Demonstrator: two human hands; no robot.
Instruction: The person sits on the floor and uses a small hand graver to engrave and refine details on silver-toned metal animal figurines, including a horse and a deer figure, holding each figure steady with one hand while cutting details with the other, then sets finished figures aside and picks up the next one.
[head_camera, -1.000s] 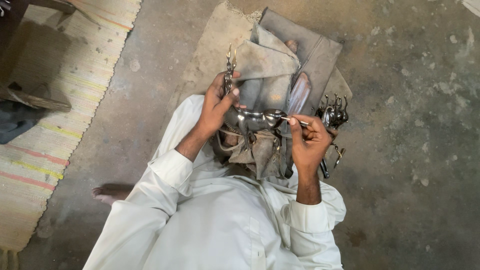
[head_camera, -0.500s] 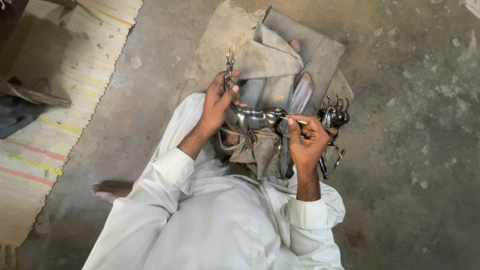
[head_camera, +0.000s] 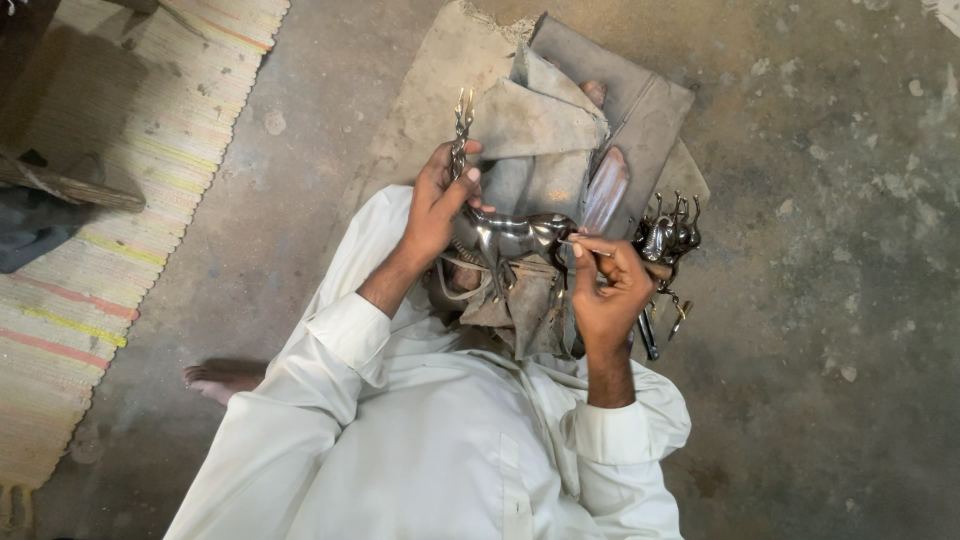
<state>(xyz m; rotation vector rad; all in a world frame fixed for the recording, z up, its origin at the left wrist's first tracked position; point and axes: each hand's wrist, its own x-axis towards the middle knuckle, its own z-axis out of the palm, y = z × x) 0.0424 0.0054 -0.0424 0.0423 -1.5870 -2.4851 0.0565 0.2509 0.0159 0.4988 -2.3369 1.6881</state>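
My left hand (head_camera: 436, 206) grips a shiny metal deer figurine (head_camera: 503, 234) by its neck, the antlered head pointing up past my fingers. My right hand (head_camera: 608, 290) pinches a thin metal tool (head_camera: 588, 246) whose tip touches the figurine's rear end. The figurine hangs over a grey cloth (head_camera: 530, 300) draped across my lap. I wear a white long-sleeved garment (head_camera: 420, 440).
A pile of similar metal figurines (head_camera: 668, 240) lies just right of my right hand. Folded grey cloths and sacking (head_camera: 560, 110) cover the concrete floor ahead. A striped woven mat (head_camera: 110, 200) lies at the left with a wooden piece (head_camera: 60, 180). A bare foot (head_camera: 222, 378) shows at lower left.
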